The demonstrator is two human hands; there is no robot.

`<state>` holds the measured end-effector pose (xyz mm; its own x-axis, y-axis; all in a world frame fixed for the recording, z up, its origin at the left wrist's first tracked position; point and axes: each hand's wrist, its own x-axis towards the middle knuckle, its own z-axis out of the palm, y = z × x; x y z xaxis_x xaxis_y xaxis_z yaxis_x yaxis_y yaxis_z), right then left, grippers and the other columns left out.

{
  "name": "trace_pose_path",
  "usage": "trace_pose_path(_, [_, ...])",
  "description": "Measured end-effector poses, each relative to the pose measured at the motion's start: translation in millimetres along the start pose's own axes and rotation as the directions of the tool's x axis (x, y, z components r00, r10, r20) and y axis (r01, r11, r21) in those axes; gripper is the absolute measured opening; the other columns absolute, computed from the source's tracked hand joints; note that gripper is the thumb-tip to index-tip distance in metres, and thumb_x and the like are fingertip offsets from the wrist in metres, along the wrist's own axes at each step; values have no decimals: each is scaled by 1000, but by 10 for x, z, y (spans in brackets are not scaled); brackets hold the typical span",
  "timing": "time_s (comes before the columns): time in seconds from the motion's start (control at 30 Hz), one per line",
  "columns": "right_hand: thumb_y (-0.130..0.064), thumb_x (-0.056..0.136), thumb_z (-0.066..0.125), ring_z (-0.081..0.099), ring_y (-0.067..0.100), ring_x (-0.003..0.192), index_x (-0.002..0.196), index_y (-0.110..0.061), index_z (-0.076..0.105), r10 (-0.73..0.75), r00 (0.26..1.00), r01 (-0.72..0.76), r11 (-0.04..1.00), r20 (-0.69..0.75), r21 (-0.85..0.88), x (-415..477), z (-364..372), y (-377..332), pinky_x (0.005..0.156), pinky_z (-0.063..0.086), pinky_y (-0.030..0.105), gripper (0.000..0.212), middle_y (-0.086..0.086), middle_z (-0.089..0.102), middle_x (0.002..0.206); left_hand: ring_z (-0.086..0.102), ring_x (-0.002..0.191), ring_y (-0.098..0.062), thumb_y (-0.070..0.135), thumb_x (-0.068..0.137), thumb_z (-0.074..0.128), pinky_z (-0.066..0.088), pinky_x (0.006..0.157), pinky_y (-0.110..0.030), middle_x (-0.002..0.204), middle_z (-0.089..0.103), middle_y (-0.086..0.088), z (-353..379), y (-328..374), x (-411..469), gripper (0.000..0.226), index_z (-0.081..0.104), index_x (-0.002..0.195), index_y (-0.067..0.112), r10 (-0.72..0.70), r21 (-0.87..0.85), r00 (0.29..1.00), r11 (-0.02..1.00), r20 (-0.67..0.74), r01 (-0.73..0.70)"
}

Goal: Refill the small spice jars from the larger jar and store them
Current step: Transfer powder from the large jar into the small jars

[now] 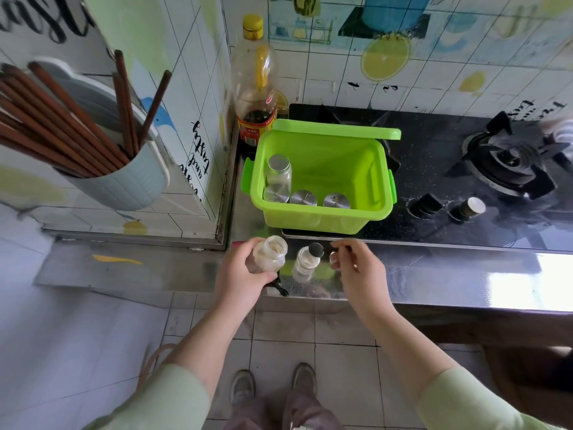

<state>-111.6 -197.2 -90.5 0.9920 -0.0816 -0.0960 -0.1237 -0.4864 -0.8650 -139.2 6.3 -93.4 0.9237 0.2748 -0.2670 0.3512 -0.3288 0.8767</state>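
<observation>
My left hand [240, 274] grips the larger open jar [269, 253] of pale spice, tilted slightly over the steel counter's front edge. Just to its right stands a small open spice jar [305, 262] holding some pale spice. My right hand [353, 263] pinches the handle of a small black spoon [316, 249], whose round bowl hovers over the small jar's mouth. Behind them sits a green plastic box [369, 212] with its lid raised; several small jars with metal lids [304, 198] stand along its near wall and left side.
A large soy sauce bottle [255, 88] stands in the corner behind the box. A black gas hob with a burner [511, 159] and two knobs [465, 209] fills the right. A chopstick holder [124, 181] hangs on the left wall. A dark object [280, 288] lies at the counter edge.
</observation>
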Motion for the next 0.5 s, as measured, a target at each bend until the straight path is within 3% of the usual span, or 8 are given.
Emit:
trace_pose_path(0.1, [-15,99,45,63,19,69,92,-18,64,241,969,-201,901,-59,384,-5,-93,-173,58,46,28,20,4,71,78,54,94,6,3,62,82,41,77,-13,104,57,20,4,-18,-3,59,59,106,35,17,37,1000,999,7,-17])
trace_pose_path(0.17, [-13,99,45,62,20,67,93,-13,63,250,967,-185,835,-57,519,-37,-165,-319,56,46,26,20,0,69,70,57,96,-5,4,59,84,45,83,-22,107,58,11,6,-19,-2,62,63,112,29,47,78,999,996,4,-47])
trace_pose_path(0.27, [-11,99,44,60,23,67,92,-9,62,168,986,-125,801,-20,585,-105,-203,-517,56,46,27,19,0,65,67,59,96,-11,6,57,86,48,88,-31,109,60,4,8,12,1,66,63,114,30,89,126,996,988,2,-89])
trace_pose_path(0.33, [-9,99,45,60,20,66,90,-11,62,72,997,-62,840,2,538,-162,-181,-592,58,46,28,19,5,64,69,60,98,-11,8,57,85,49,92,-36,107,58,8,2,49,-20,65,63,113,34,109,139,994,984,12,-110])
trace_pose_path(0.4, [-10,98,45,61,17,68,90,-16,62,-105,994,95,927,7,362,-208,-146,-612,62,47,31,19,2,64,72,60,101,-13,7,59,84,49,93,-41,103,54,18,-10,93,-41,65,62,112,36,140,149,990,979,30,-143])
trace_pose_path(0.5, [-12,96,47,60,12,77,95,-20,61,-416,904,414,910,100,41,-276,-108,-583,68,48,27,16,-8,63,80,58,104,-15,7,60,84,49,93,-43,99,47,28,-40,156,-62,64,62,114,34,191,196,979,960,63,-200])
